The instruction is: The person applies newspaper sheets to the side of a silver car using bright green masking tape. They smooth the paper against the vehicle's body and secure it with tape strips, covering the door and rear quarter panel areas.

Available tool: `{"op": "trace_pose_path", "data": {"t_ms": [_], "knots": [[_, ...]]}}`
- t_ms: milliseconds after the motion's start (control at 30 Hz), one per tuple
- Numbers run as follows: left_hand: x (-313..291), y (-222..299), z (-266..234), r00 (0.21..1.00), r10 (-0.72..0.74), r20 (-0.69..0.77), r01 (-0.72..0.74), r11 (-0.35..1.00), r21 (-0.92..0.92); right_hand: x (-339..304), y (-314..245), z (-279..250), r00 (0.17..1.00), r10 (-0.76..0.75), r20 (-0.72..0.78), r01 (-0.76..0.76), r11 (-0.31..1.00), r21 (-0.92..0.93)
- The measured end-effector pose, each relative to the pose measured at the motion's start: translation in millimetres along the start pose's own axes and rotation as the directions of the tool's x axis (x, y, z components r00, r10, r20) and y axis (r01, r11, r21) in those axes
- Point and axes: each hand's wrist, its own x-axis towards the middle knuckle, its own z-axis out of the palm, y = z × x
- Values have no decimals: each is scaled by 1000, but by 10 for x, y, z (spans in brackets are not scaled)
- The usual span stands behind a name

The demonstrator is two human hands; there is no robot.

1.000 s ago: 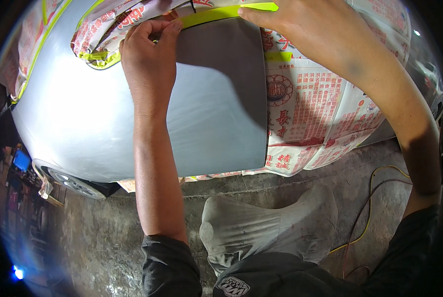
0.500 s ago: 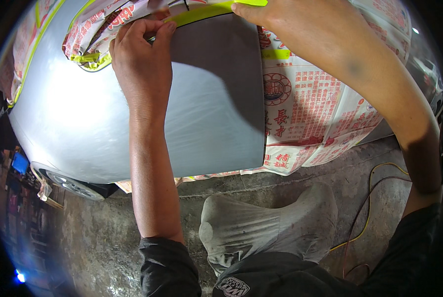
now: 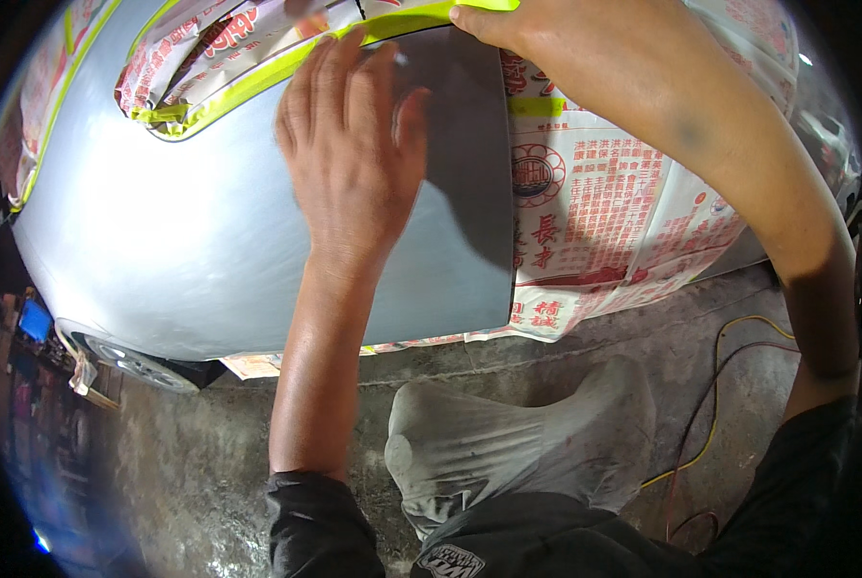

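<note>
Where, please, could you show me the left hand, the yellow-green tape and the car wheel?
Left hand (image 3: 348, 159): head view, on the back of the hand.
Yellow-green tape (image 3: 413, 22): head view, on its upper-right stretch.
Car wheel (image 3: 136, 360): head view, on its silver spokes.

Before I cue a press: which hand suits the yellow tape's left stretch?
Probably the left hand: its fingertips are at the yellow tape beside that stretch, while the right hand is farther right along it.
</note>
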Motion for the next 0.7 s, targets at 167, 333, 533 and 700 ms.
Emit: {"op": "trace_pose_path", "data": {"t_ms": [167,333,533,700], "knots": [[16,71,-42,972,76,222,-63,996,-66,4,67,-42,998,43,45,-48,992,117],[90,-16,-49,931,176,321,-148,983,-112,-143,161,29,995,21,-95,-20,1000,14],[183,-143,-160,909,207,362,-156,974,-166,-251,266,153,984,-38,-174,26,997,-66],[218,-163,-173,891,224,394,-175,972,-157,-195,155,83,995,95,-34,-97,992,-75]]}}
